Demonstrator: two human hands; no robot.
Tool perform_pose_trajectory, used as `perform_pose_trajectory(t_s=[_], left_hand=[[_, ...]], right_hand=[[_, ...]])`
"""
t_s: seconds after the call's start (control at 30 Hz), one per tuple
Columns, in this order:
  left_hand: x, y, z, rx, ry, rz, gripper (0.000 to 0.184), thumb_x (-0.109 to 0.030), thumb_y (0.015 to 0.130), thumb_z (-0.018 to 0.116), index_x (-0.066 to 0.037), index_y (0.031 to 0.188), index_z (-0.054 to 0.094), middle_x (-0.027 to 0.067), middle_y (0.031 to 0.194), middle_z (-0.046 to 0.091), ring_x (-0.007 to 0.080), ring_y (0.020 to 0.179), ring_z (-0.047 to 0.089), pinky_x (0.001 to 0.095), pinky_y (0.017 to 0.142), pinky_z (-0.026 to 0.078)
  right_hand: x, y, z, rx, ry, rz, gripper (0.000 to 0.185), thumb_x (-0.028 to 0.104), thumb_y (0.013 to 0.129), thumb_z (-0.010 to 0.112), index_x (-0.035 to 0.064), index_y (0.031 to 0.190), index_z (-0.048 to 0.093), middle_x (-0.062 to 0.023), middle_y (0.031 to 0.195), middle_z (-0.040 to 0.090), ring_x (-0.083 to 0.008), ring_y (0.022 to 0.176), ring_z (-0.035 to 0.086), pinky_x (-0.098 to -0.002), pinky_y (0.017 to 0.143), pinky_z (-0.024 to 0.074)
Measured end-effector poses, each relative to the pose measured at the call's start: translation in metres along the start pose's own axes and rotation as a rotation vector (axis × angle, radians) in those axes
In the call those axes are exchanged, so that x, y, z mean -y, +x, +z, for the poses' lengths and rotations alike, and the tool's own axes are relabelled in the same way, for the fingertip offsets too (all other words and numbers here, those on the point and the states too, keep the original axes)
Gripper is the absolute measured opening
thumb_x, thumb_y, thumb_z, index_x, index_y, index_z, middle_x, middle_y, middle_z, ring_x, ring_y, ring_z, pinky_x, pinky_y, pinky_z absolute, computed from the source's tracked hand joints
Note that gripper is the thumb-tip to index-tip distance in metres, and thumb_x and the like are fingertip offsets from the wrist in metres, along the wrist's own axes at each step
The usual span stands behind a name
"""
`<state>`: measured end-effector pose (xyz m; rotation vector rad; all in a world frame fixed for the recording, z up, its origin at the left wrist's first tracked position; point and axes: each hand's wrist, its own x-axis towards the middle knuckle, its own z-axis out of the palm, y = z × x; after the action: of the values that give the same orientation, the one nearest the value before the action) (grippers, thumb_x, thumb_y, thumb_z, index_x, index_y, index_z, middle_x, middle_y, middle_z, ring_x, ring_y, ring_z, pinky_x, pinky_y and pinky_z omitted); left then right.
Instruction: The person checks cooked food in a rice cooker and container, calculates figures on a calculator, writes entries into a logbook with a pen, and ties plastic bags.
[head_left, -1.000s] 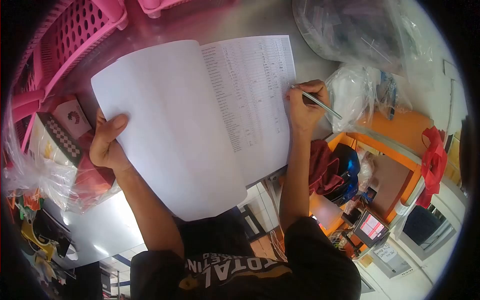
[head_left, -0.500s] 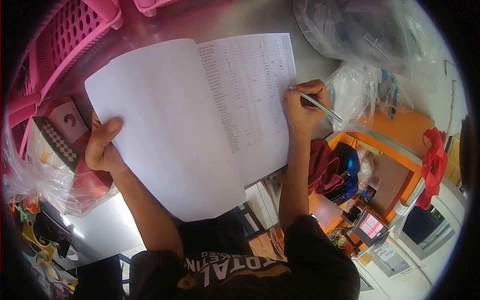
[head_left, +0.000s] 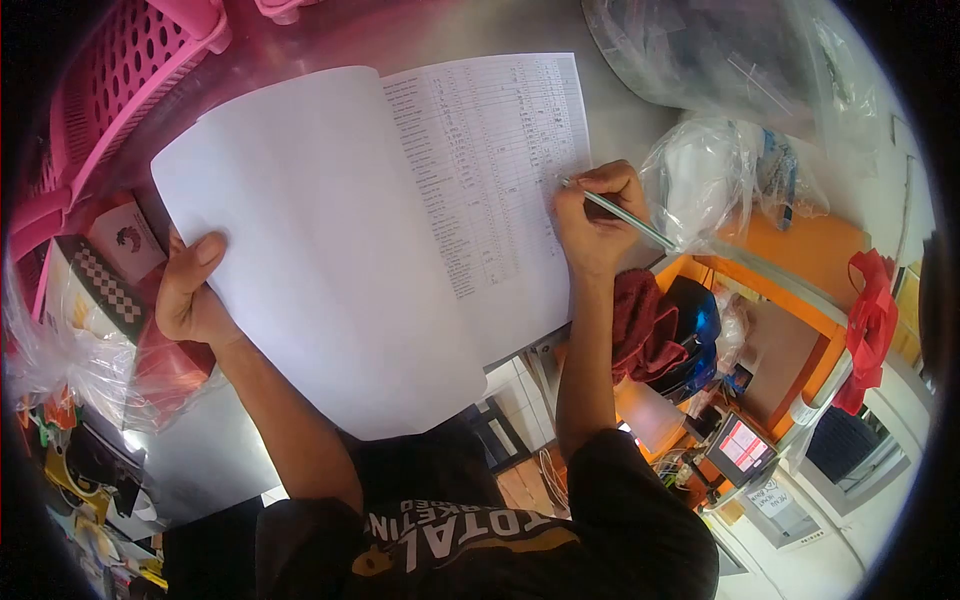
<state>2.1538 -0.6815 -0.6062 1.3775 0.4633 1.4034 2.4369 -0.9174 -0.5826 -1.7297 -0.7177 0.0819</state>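
Observation:
A stapled-looking set of paper sheets (head_left: 310, 250) lies opened before me, its left page blank. On the right, a printed sheet (head_left: 490, 170) carries rows of text and columns of figures. My left hand (head_left: 195, 295) grips the left edge of the blank page, thumb on top and fingers hidden beneath. In my right hand (head_left: 598, 222) is a slim silver-green pen (head_left: 640, 222), pinched between thumb and fingers. Its tip is at the right part of the printed sheet, and the hand rests by that sheet's right edge.
Pink plastic baskets (head_left: 120, 90) stand at the upper left, above a red box (head_left: 128, 240) and clear plastic bags. More plastic bags (head_left: 700, 170) lie at the right. Beyond them are an orange shelf (head_left: 810, 240), a dark red cloth (head_left: 645, 325) and a small lit screen (head_left: 742, 445).
My right hand and the pen have shifted slightly left over the printed sheet. The papers and my left hand appear a little further left and up in view.

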Motion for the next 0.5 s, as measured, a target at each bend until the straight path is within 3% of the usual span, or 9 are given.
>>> perform_pose_trajectory(t_s=[0.5], left_hand=[[0.007, 0.000, -0.011, 0.039, -0.001, 0.043, 0.017, 0.016, 0.078, 0.061, 0.002, 0.084, 0.069, 0.0375, 0.112, 0.066, 0.0436, 0.095, 0.070, 0.0576, 0.083, 0.062]], right_hand=[[0.000, 0.001, 0.001, 0.000, -0.080, -0.077, 0.021, -0.004, 0.071, 0.074, 0.0057, 0.076, 0.057, -0.0038, 0.077, 0.061, -0.0104, 0.068, 0.057, -0.0232, 0.062, 0.0449]])
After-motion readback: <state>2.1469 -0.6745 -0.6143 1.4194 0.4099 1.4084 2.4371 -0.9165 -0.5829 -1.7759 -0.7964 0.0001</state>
